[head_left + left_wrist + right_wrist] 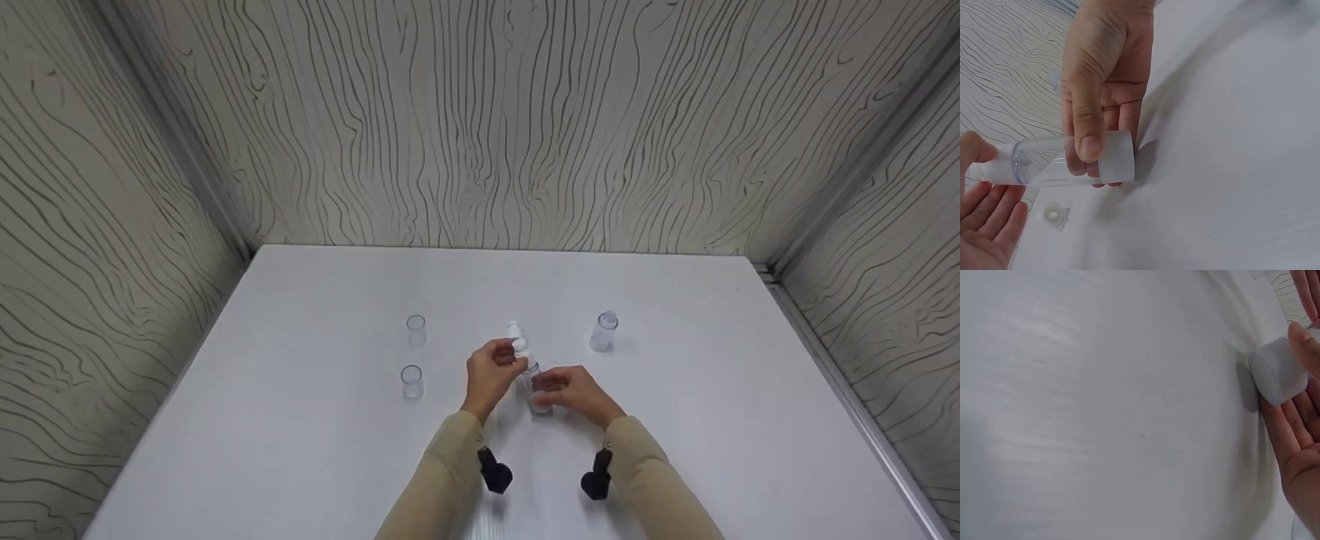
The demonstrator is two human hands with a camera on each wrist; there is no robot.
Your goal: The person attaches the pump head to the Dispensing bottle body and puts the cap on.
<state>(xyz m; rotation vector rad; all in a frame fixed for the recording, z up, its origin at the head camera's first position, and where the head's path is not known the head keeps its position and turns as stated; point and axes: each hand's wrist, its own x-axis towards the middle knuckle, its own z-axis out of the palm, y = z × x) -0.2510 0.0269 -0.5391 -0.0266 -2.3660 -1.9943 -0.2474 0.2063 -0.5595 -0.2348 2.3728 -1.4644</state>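
A clear bottle point(1044, 163) with a white base point(1117, 156) is held between both hands. My right hand point(576, 394) grips it low down, the thumb lying across the edge of the white base and the fingers behind. At the other end my left hand point(491, 375) pinches a white pump top point(521, 349), which sits at the bottle's mouth. The bottle leans slightly in the head view, its base close over the white table point(300, 420). In the right wrist view the left hand shows only at the top right corner.
Two short clear cylinders point(412, 381) stand left of the hands. Another clear bottle point(602, 334) stands at the right. A small white piece point(514, 328) is just beyond the left hand. Wood-grain patterned panels point(480, 127) enclose the table at the back and sides.
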